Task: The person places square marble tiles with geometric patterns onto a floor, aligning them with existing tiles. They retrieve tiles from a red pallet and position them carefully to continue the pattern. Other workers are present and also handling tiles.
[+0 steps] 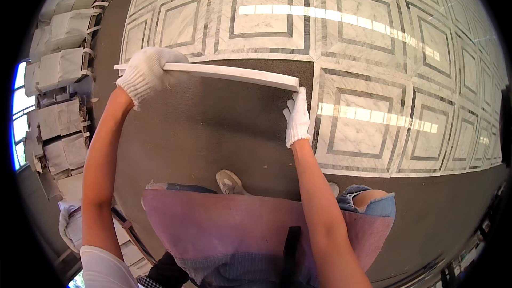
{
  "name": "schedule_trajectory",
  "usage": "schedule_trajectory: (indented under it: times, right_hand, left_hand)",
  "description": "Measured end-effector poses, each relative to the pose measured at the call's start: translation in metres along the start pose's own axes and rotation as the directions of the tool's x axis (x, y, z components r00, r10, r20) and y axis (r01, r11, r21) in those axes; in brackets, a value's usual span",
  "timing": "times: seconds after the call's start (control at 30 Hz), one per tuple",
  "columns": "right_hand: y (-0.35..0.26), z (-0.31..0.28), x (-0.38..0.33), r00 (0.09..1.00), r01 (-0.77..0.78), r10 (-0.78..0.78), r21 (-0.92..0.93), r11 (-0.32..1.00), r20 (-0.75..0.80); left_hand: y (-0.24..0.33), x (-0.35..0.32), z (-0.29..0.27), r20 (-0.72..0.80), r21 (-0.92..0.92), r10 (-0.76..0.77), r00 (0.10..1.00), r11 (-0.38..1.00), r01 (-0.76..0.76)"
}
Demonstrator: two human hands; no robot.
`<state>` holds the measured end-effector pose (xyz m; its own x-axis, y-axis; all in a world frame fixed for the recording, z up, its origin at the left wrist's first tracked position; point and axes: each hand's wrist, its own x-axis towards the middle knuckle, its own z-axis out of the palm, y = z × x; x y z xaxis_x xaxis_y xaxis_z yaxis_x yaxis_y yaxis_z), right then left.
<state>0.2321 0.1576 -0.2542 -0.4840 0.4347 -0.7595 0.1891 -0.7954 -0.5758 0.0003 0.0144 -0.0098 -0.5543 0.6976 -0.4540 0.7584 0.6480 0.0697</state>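
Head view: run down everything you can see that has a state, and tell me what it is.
Left hand in white knit glove: closed around the strip
Right hand in white knit glove: at the strip's right end, grip unclear
Long, narrow white strip: held crosswise
Square grey-and-white marble panels: laid side by side, glossy
Pinkish cloth apron: spread over the lap
Blue denim jeans: ripped, baring a knee

White knitted gloves (140,86) with ribbed cuffs (129,94) cover the left hand (152,69) and the right hand (298,117) at the grip. Nearer the body than the grip are bare forearms (100,165), a white sleeve (106,268) and a faded mauve-pink apron (229,216) with a dark strap (292,245). Beyond the apron's edge, toward the grip, show torn, frayed blue jeans (384,208) and a pale shoe (228,181).
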Motion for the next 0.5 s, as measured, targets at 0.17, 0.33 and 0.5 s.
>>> schedule_trajectory:
  times: [0.17,0.33,0.5]
  right_hand:
    - [0.028,-0.021,0.057,0.992,-0.08,0.077,0.027,0.996,0.104]
    - [0.04,-0.027,0.086,0.991,-0.114,0.117,-0.042,0.993,0.064]
    - [0.042,-0.038,0.089,0.986,-0.126,0.123,0.013,0.992,0.115]
  left_hand:
    - [0.003,-0.01,0.003,-0.077,-0.063,-0.015,0.997,0.998,0.01]
    - [0.011,-0.019,0.003,-0.117,-0.062,-0.14,0.983,0.989,0.133]
    - [0.015,-0.022,0.005,-0.123,-0.1,-0.141,0.982,0.987,0.129]
